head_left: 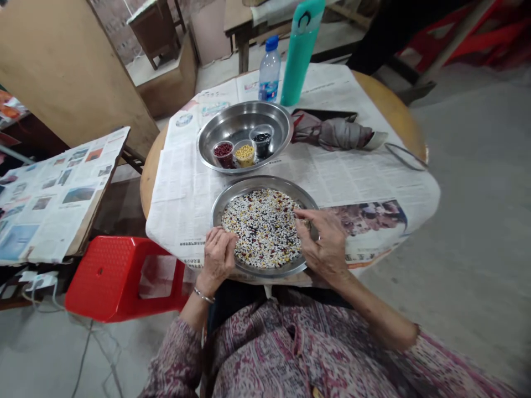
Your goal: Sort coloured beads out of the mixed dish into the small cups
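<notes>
Cups point(244, 155) hold sorted beans; the plate point(269, 272) lies mixed. Left hand point(218, 251) curls at its rim, right hand point(327, 243) half-bent; whether either pinches anything, I cannot tell.

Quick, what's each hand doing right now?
Left hand: curled at the rim of the near tray; grip unclear.
Right hand: partly open, at the tray's right side.

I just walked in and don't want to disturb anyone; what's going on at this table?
A person's left hand rests at the near-left rim of a shallow round metal tray of mixed white, black, yellow and red grains. The right hand reaches over its right side, fingertips at the grains. Beyond, a round metal basin holds three clear plastic cups of dark red, yellow and black pieces.
</notes>
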Motion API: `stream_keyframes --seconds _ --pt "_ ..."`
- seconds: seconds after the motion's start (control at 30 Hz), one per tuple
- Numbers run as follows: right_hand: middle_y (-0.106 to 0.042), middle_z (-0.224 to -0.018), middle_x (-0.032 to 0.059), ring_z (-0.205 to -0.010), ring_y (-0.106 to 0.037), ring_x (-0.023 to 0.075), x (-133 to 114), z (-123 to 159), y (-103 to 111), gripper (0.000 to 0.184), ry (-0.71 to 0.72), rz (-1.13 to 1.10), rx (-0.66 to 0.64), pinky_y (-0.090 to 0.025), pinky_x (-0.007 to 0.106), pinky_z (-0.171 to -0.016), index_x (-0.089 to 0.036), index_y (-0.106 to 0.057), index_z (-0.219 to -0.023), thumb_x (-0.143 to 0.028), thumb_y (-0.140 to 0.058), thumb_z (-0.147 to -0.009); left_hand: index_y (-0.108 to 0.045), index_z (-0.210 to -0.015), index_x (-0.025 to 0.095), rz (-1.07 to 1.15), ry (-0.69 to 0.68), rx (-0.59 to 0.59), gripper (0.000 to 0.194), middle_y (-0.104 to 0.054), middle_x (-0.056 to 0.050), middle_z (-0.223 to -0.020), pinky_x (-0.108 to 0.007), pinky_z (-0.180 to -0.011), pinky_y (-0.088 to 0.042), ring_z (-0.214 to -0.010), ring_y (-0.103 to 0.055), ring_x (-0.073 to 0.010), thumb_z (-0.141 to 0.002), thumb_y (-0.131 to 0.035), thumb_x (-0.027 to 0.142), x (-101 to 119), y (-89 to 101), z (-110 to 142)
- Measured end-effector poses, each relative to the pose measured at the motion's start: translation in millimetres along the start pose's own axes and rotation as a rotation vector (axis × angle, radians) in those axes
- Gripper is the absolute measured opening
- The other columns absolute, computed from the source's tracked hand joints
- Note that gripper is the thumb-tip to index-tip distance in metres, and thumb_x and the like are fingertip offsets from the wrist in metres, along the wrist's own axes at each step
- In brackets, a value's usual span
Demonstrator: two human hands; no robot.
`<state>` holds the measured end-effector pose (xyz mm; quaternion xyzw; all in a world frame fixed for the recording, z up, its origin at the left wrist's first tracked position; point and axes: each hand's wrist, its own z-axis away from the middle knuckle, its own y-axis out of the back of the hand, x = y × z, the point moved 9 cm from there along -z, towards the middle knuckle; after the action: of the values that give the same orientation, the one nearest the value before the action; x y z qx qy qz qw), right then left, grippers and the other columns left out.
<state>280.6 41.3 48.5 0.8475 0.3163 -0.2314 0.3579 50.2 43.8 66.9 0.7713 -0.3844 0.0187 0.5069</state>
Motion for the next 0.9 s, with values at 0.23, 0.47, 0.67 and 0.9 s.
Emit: stream_keyframes --seconds 0.23,0.47,0.67,0.9 --pt "-0.073 -0.104 0.0108 -0.098 -0.061 0.0266 -26.0 -19.9 -42.2 0.025 0.272 0.439 -0.503 -0.042 0.04 -0.086 -0.018 -0.07 -0.105 -0.032 -0.05 -0.099 -0.049 -0.08 0.021 0.021 -0.07 0.094 0.023 -0.054 0.0 -0.072 -0.036 -0.088 -0.047 -0.076 -0.052 -0.0182 -0.102 -0.043 0.015 3.8 -0.9 1.1" --pt "-0.066 -0.107 0.0133 -0.097 -0.06 0.0272 -23.9 -31.9 -90.9 0.026 0.199 0.397 -0.718 -0.047 0.036 -0.08 -0.019 -0.067 -0.11 -0.038 -0.056 -0.096 -0.051 -0.081 0.021 0.036 -0.056 0.088 0.022 -0.056 -0.001 -0.075 -0.038 -0.091 -0.047 -0.078 -0.055 -0.0183 -0.101 -0.043 0.016 1.6 -3.7 3.1" --pt "-0.068 -0.086 0.0058 -0.082 -0.063 0.0197 -30.2 -14.7 -94.0 0.017 0.16 0.049 -0.904 -0.046 0.031 -0.078 -0.019 -0.065 -0.087 -0.009 -0.052 -0.084 -0.051 -0.082 0.021 0.061 -0.067 0.107 0.021 -0.056 -0.001 -0.074 -0.038 -0.094 -0.048 -0.077 -0.054 -0.0178 -0.1 -0.044 0.015 2.9 -3.1 3.4" --pt "-0.067 -0.09 0.0044 -0.081 -0.062 0.0163 -66.9 22.2 -75.1 0.016 0.345 -0.184 -1.13 -0.049 0.029 -0.074 -0.019 -0.067 -0.097 -0.013 -0.053 -0.092 -0.046 -0.072 0.022 0.095 -0.06 0.127 0.027 -0.052 0.002 -0.067 -0.036 -0.091 -0.048 -0.071 -0.053 -0.0163 -0.099 -0.051 0.017 3.3 -0.3 2.0"
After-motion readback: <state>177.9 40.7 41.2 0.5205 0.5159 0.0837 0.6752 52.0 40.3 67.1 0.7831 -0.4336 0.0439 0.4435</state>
